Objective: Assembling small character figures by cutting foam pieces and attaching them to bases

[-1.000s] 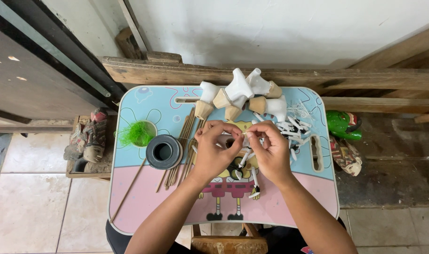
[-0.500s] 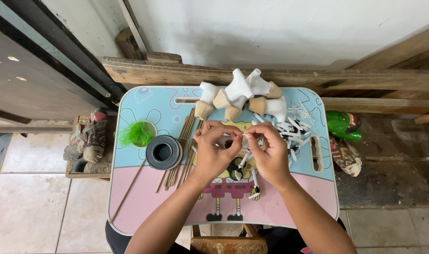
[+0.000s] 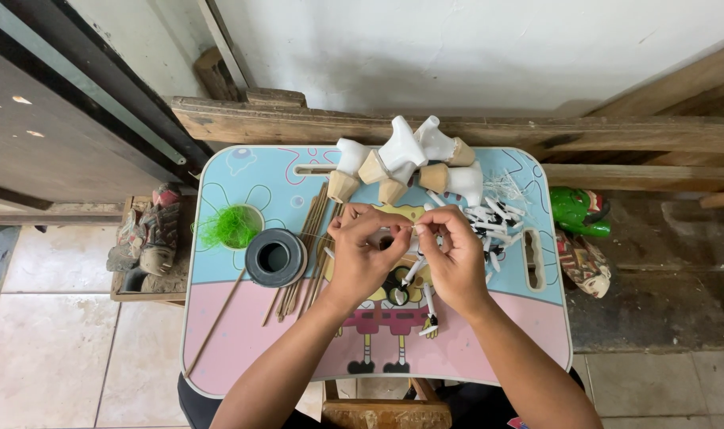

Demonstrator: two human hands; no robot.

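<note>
My left hand (image 3: 364, 252) and my right hand (image 3: 452, 254) meet over the middle of a small cartoon-printed lap table (image 3: 243, 342). Their fingertips pinch a small white piece (image 3: 404, 231) between them, with a thin thread running left toward a grey spool (image 3: 275, 257). Below the hands lie a few white sticks with black tips (image 3: 427, 303). A heap of similar white and black pieces (image 3: 489, 218) lies just right of my right hand.
Several white and tan wooden figures (image 3: 401, 163) sit at the table's far edge. Thin wooden sticks (image 3: 310, 246) lie beside the spool, and a green fibre tuft (image 3: 228, 226) sits left of it. Painted carved figures rest on the floor at left (image 3: 147, 238) and right (image 3: 580, 230).
Both hands stay together over the table's middle; the fingers shifted slightly around the small white piece. Nothing else moved.
</note>
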